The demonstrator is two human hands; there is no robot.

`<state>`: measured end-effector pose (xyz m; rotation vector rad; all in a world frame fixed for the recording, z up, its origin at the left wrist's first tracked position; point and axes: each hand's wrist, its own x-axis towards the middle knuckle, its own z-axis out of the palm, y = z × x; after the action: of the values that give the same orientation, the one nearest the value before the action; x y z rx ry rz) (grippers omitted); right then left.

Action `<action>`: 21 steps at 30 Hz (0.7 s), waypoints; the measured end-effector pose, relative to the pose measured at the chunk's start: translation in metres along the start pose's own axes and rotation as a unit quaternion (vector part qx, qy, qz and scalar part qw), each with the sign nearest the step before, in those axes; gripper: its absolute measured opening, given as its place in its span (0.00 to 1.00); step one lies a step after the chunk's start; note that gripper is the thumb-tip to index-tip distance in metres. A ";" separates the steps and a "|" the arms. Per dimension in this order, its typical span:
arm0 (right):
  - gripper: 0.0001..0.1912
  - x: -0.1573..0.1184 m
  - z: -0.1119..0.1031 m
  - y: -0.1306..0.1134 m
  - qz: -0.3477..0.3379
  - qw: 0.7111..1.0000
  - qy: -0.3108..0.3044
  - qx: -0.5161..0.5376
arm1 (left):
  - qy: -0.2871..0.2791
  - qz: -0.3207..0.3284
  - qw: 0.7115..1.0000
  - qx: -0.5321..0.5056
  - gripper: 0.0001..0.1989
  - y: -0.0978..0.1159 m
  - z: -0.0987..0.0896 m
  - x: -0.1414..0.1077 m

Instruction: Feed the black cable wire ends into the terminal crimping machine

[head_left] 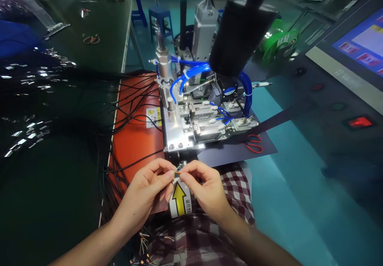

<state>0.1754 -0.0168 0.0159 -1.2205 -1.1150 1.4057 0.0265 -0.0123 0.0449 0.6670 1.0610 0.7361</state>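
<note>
Close together in front of the machine, my two hands pinch thin coloured wires (178,172). My left hand (151,186) has thumb and forefinger closed on the wires from the left. From the right, the thumb and forefinger of my right hand (206,188) close on an orange wire end. Just beneath the fingers is a white label with a yellow arrow (179,200). Beyond my hands stands a metal machine (206,118) with blue air tubes (194,69). Black cables (134,163) run over an orange-red surface (136,138) to the left.
Red-handled scissors (254,143) lie on the dark plate right of the machine. Stripped cable ends (143,242) hang low by my lap. A control panel with a screen (363,44) stands at right. A green spool (279,42) is behind, and a black cylinder (239,38) hangs above.
</note>
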 end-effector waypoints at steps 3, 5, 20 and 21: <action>0.04 -0.002 0.002 0.002 -0.038 0.998 0.003 -0.047 | 0.003 -0.003 1.000 -0.005 0.07 0.000 0.000 0.001; 0.05 -0.005 0.006 0.002 -0.061 0.995 0.011 -0.074 | 0.006 0.000 1.000 -0.004 0.07 -0.001 -0.001 0.001; 0.09 -0.009 0.016 0.003 -0.058 0.988 0.023 -0.142 | 0.042 -0.035 0.998 -0.014 0.08 0.000 0.001 0.001; 0.09 -0.009 0.015 0.004 -0.060 0.987 0.022 -0.146 | 0.047 -0.044 0.998 -0.012 0.08 0.000 0.001 0.001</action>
<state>0.1605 -0.0271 0.0148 -1.3562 -1.3750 1.1467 0.0281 -0.0116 0.0446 0.5650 1.1589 0.7085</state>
